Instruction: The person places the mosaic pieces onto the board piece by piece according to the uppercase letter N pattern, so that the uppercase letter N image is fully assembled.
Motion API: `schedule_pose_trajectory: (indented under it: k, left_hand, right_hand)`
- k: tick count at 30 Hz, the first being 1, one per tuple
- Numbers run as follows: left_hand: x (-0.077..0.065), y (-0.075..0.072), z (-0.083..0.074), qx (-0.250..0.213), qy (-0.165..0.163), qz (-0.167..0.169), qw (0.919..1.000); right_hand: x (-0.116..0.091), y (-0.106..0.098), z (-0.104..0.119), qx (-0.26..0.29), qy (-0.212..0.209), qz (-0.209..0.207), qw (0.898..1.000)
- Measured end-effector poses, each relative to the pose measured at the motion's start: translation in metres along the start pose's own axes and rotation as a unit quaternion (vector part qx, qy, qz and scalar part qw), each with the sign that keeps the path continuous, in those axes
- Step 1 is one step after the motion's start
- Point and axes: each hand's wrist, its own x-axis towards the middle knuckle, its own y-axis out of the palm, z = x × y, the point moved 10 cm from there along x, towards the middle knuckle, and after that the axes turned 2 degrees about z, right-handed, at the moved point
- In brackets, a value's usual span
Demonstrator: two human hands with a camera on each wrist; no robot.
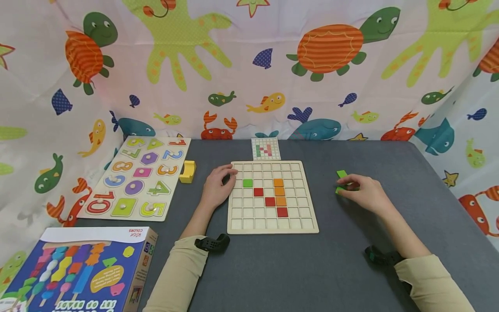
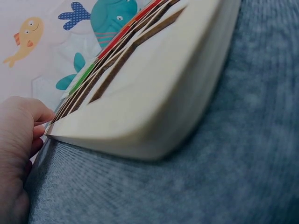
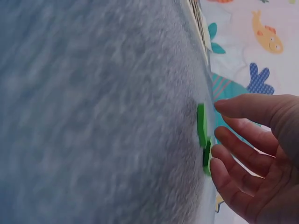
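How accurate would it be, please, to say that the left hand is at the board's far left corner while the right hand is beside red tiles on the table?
Only the color is off: the tiles beside the right hand on the table are green, as the head view shows. The left hand is indeed at the board's far left corner.

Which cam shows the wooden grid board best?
Head: nearly the whole wooden grid board, seen from above, with rows and columns distinct. Left wrist: close, oblique corner, part of the grid. Right wrist: just a sliver, up top.
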Motion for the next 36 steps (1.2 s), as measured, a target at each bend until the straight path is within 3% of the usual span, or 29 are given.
schedule_pose_trajectory:
  k: [4, 11, 20, 36]
  left_hand:
    - [-0.001, -0.001, -0.002, 0.003, 0.009, -0.010, 0.9999]
    - [0.000, 0.001, 0.001, -0.003, -0.005, 0.009, 0.9999]
    - [0.000, 0.001, 0.002, 0.002, -0.006, 0.010, 0.9999]
    - [0.001, 0.001, 0.004, 0.002, -0.015, 0.012, 0.9998]
  right_hand:
    - [-0.004, 0.001, -0.005, -0.005, -0.004, 0.008, 1.000]
    - [-0.006, 0.004, -0.006, -0.004, -0.009, 0.006, 1.000]
    - [-0.005, 0.007, 0.001, 0.007, -0.005, -0.004, 1.000]
    - [0.019, 0.041, 0.063, 0.086, -0.038, 0.021, 0.995]
